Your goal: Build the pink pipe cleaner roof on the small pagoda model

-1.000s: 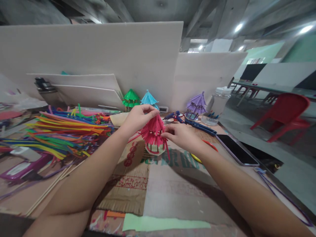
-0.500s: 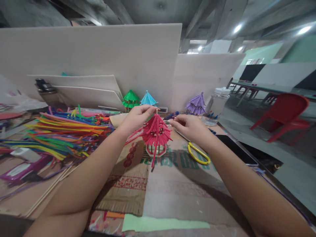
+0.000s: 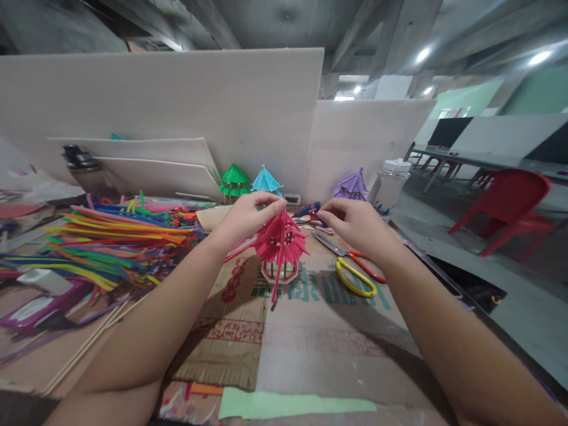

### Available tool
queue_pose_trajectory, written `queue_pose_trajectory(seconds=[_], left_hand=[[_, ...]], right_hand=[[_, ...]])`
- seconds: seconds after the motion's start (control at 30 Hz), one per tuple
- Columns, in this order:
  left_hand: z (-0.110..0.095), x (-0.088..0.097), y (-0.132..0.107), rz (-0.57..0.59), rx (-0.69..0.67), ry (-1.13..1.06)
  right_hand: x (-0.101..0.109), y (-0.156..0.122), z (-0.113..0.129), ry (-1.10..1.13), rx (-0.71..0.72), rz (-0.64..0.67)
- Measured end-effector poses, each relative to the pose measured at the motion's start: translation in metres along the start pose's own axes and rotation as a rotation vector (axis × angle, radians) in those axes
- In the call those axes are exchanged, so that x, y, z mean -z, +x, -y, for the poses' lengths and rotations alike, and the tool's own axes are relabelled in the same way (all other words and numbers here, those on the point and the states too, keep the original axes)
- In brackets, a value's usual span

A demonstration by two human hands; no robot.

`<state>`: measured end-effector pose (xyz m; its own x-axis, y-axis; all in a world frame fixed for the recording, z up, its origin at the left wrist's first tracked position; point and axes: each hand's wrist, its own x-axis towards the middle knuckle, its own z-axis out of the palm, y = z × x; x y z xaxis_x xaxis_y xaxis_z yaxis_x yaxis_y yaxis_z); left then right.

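A small pavilion model with a pink pipe-cleaner roof (image 3: pixel 281 239) stands on a white base on the cardboard sheet (image 3: pixel 310 337). My left hand (image 3: pixel 248 214) pinches the tip of that roof with closed fingers. One pink strand hangs down past the base. My right hand (image 3: pixel 357 223) is to the right of the roof, its fingers curled round the handle of a blue glue gun (image 3: pixel 309 208) that lies just behind the model. Scissors with yellow and red handles (image 3: pixel 355 277) lie under my right wrist.
A big pile of coloured pipe cleaners (image 3: pixel 110 236) fills the left side, with wooden sticks (image 3: pixel 89 343) in front. Green (image 3: pixel 234 180), blue (image 3: pixel 266 179) and purple (image 3: pixel 352 184) pavilions and a clear jar (image 3: pixel 390 183) stand before white boards (image 3: pixel 177 100). A red chair (image 3: pixel 510 201) is right.
My right hand left the pink roof's right side and moved back and right to the blue glue gun, uncovering the scissors. My left hand stayed on the roof tip.
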<state>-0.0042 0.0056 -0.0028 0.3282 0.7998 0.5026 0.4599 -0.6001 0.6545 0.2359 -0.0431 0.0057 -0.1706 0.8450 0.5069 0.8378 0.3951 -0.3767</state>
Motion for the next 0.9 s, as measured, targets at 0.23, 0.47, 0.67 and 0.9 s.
queue_pose_trajectory(seconds=[0.23,0.47,0.67,0.9], left_hand=[[0.005,0.002,0.001,0.034,-0.153,-0.052],[0.006,0.006,0.003,-0.140,0.053,-0.215],[0.043,0.023,0.016,-0.275,0.157,-0.229],[0.061,0.037,0.020,-0.344,0.154,-0.205]], right_hand=[[0.003,0.000,-0.001,-0.040,-0.039,-0.012],[0.002,0.000,-0.001,-0.059,-0.038,-0.023],[0.008,-0.001,-0.001,-0.094,-0.052,-0.021],[0.013,-0.004,0.003,-0.090,-0.026,-0.025]])
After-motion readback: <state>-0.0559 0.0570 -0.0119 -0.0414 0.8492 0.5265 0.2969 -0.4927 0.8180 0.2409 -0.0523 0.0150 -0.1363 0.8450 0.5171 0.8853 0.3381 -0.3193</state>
